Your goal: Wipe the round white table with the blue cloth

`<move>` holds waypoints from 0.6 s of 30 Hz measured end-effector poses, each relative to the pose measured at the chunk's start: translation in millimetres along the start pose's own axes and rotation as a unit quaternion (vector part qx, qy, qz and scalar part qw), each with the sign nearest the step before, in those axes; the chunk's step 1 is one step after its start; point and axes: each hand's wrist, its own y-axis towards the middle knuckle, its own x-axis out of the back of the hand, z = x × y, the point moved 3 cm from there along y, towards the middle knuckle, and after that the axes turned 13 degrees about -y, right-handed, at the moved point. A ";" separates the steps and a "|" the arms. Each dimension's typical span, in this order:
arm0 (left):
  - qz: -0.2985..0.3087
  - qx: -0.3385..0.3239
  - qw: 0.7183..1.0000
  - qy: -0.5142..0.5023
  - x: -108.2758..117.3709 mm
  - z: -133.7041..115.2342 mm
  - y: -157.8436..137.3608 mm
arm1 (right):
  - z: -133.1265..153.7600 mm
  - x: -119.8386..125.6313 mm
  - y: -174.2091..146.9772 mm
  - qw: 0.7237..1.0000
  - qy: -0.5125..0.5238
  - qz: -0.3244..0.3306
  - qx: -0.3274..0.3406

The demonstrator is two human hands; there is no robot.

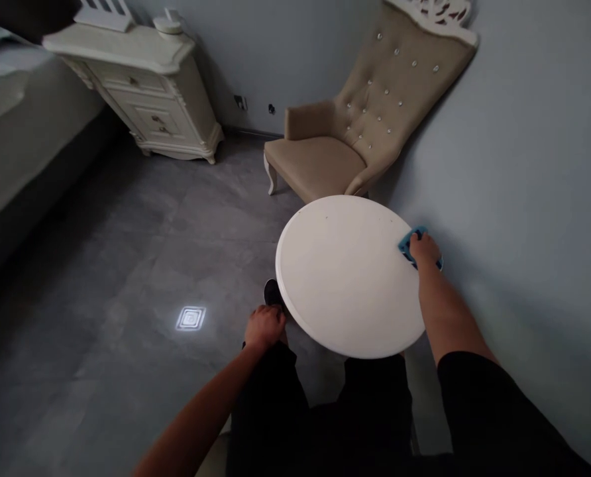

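Observation:
A round white table (342,278) stands in front of me, close to the grey wall. My right hand (423,250) presses a blue cloth (409,240) onto the table's far right rim, fingers closed over it. My left hand (264,327) rests on my left knee beside the table's near left edge, fingers curled, with nothing seen in it. My legs in black trousers and a dark shoe (272,292) show under the table's edge.
A beige tufted armchair (345,132) sits behind the table against the wall (524,165). A cream nightstand (146,86) stands at the back left, next to a bed (22,132). A light reflection (191,318) marks the grey tiled floor.

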 end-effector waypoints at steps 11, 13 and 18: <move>-0.005 0.008 0.999 -0.041 3.9 16.3 -1.1 | 130.7 35.3 -0.7 0.999 0.023 -0.001 0.027; -0.002 0.018 0.998 -0.062 3.3 18.0 1.4 | 180.2 43.7 -8.3 0.995 0.024 -0.009 0.092; -0.005 0.029 0.997 -0.074 2.6 18.9 7.2 | 308.9 52.5 -68.7 0.951 0.033 -0.027 0.306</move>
